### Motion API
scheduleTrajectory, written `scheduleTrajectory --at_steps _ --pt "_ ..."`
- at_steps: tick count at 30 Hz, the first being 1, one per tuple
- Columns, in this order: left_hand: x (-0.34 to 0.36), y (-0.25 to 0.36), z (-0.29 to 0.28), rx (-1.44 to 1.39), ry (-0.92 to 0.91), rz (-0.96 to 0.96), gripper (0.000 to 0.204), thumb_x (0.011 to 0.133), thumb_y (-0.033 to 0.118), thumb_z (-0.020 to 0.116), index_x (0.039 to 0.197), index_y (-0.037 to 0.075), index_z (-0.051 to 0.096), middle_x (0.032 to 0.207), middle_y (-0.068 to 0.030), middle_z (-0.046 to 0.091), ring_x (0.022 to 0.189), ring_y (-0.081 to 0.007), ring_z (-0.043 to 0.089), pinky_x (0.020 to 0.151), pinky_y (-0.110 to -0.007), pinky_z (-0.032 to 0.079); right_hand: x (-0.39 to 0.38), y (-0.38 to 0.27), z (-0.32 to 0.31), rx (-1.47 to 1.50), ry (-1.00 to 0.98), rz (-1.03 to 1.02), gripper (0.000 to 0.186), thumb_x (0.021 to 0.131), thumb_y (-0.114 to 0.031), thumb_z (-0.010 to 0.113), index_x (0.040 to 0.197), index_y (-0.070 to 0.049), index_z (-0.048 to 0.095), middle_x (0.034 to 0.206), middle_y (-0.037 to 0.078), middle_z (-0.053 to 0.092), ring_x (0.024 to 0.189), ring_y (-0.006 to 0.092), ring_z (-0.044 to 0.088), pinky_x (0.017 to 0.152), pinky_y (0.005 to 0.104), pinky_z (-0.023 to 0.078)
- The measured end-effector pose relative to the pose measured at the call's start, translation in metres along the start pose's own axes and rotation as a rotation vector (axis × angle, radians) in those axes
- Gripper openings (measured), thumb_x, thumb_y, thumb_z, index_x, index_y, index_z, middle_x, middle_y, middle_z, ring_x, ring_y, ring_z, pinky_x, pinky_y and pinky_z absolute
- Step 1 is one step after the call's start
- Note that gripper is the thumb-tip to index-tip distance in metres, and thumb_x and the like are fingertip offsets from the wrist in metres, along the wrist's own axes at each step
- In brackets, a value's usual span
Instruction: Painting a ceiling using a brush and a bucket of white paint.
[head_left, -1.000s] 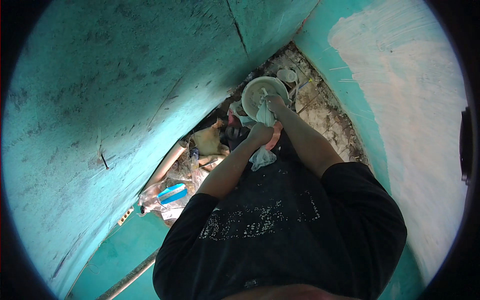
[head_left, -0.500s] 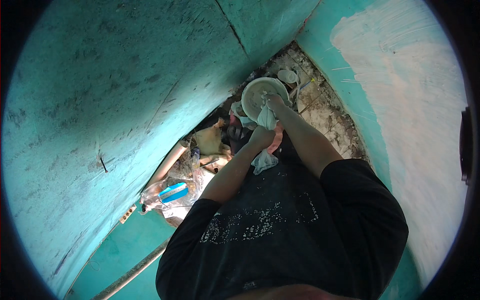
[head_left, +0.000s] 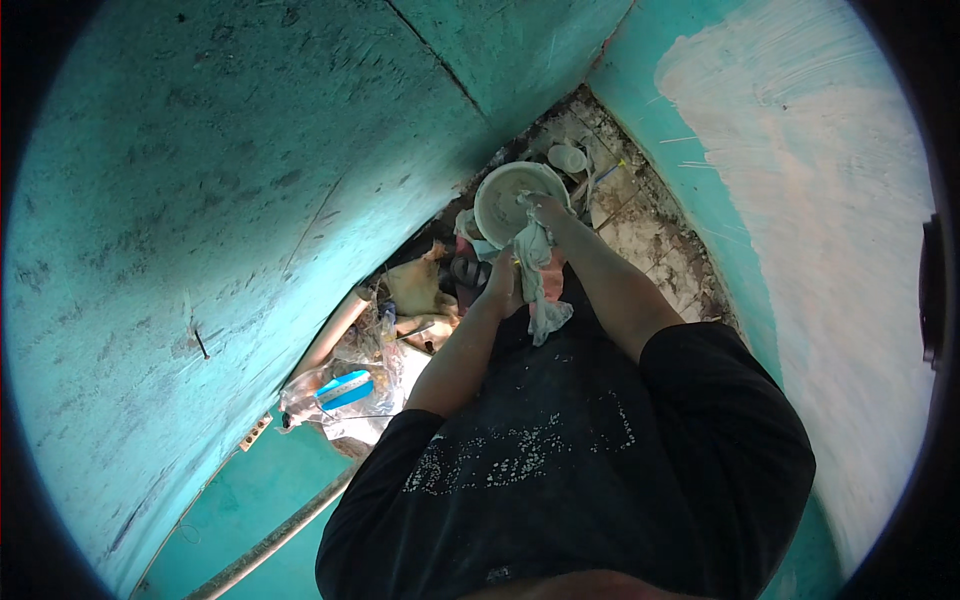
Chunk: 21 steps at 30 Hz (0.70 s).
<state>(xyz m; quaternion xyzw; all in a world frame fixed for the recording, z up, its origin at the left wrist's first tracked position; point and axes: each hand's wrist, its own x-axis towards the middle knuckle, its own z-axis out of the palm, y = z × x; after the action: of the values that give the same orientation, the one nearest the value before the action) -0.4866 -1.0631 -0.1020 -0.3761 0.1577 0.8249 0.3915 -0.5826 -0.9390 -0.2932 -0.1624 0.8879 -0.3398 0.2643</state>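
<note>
A limp whitish cloth [head_left: 537, 262] hangs down from my right hand [head_left: 545, 209], which grips its upper end over the near rim of a pale round bucket [head_left: 487, 205]. The cloth's lower tail lies against the front of my dark shirt. My left hand [head_left: 506, 284] is just to the left of the cloth's middle, its fingers stretched upward and no longer wrapped round it. Whether those fingers still touch the cloth is hard to see. Greyish-white residue coats the inside of the bucket.
A translucent cup [head_left: 567, 158] is beside the bucket on the dirty floor [head_left: 655, 236]. To the left lie a tan cloth-like piece [head_left: 412, 287], plastic sheeting and a blue-and-white object [head_left: 345, 389]. A nail [head_left: 201, 344] sticks out of the turquoise wall. A white patch [head_left: 800, 200] covers the right wall.
My left hand has loosened from round the cloth and moved slightly left. The cloth, twisted tight before, now hangs looser. My right hand still grips its upper end.
</note>
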Motion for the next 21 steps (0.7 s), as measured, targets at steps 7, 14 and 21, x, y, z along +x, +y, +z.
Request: scheduleTrajectory --at_steps 7,14,21 --pt "0.051 0.01 -0.055 0.139 0.265 -0.022 0.047 0.088 0.049 0.037 0.109 0.011 0.055 0.1 -0.0037 0.061 0.088 -0.0187 0.06 0.078 -0.034 0.047 0.002 0.036 0.012 1.204 -0.156 0.64 0.02 0.085 -0.014 0.057 0.102 -0.005 0.062 0.077 0.002 0.061 0.058 0.0088 0.051 0.052 0.0244 0.041" --pt "0.069 0.02 -0.066 0.115 0.318 0.074 0.041 0.088 0.045 0.043 0.111 0.012 0.052 0.093 -0.0037 0.059 0.082 -0.0183 0.058 0.074 -0.035 0.047 -0.003 0.06 0.03 0.702 -0.047 -0.038 0.022 0.086 -0.016 0.058 0.102 -0.002 0.062 0.088 0.002 0.063 0.066 0.0087 0.053 0.057 0.0244 0.043" --pt "0.073 0.021 -0.05 0.29 0.589 0.123 0.021 0.085 0.027 0.052 0.098 0.011 0.056 0.078 -0.0019 0.055 0.064 -0.0125 0.052 0.051 -0.029 0.039 -0.035 0.035 0.004 0.692 -0.125 0.159 0.025 0.087 -0.016 0.056 0.108 -0.003 0.06 0.101 0.005 0.063 0.085 0.0112 0.056 0.071 0.025 0.045"
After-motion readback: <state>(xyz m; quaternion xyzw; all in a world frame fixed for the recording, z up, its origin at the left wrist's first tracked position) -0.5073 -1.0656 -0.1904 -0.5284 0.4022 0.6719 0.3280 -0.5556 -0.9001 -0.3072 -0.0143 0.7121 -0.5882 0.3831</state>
